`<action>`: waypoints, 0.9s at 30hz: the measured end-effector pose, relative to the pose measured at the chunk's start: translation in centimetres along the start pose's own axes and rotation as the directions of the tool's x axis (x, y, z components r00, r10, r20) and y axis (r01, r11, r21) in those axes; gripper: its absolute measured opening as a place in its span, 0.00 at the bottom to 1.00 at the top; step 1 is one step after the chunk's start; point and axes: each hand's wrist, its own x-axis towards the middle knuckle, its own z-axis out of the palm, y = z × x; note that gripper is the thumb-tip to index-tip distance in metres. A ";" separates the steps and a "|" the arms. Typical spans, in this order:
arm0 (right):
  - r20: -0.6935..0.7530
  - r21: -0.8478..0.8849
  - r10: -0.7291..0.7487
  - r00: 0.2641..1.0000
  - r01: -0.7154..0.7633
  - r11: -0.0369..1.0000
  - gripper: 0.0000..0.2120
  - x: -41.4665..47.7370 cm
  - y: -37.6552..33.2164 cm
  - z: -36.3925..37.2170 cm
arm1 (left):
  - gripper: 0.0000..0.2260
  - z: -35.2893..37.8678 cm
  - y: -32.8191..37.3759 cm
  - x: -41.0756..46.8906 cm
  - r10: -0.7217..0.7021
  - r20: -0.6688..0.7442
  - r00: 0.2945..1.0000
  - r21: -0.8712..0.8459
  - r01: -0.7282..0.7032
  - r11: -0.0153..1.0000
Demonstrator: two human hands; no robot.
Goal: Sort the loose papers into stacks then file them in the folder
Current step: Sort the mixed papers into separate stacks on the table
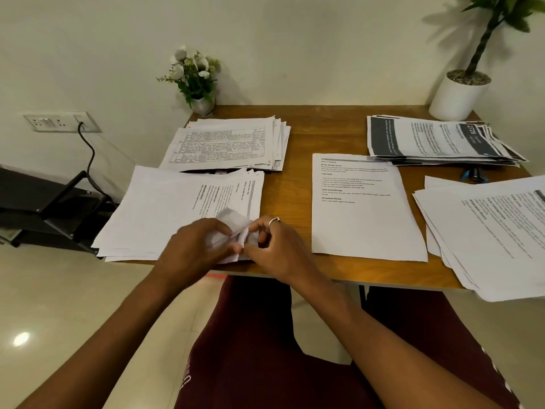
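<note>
wooden table point(290, 184) against a pale wall holds several paper stacks. a small crumpled white slip point(236, 224) sits above the near-left stack point(165, 214), pinched between both hands: left hand point(196, 246) and ringed right hand point(275, 246), fingers curled round it.

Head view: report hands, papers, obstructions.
Left hand and right hand both pinch a small creased paper. Held over near-left stack. No obstruction seen.
</note>
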 end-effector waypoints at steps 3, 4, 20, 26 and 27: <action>-0.015 -0.011 0.003 1.000 -0.003 1.000 0.17 -0.1 0.0 0.0 | 0.21 0.5 0.2 0.2 0.019 0.103 0.994 0.040 -0.024 0.999; -0.015 -0.007 0.009 1.000 -0.009 1.000 0.17 -0.1 0.0 0.0 | 0.19 0.5 0.2 0.3 0.027 0.094 0.995 0.039 -0.031 0.999; 0.019 -0.012 0.020 1.000 -0.019 1.000 0.16 -0.1 0.3 0.4 | 0.14 -0.7 -2.2 2.0 -0.273 -0.222 0.936 -0.284 0.206 0.937; 0.070 0.143 0.075 0.995 -0.084 0.986 0.14 -0.1 -0.3 -1.1 | 0.16 -0.8 0.6 1.0 -0.142 -0.162 0.976 -0.265 0.096 0.959; 0.062 0.195 0.076 0.995 -0.087 0.977 0.13 -0.2 -0.3 -1.6 | 0.18 -0.8 1.3 0.8 -0.116 -0.173 0.978 -0.252 0.070 0.965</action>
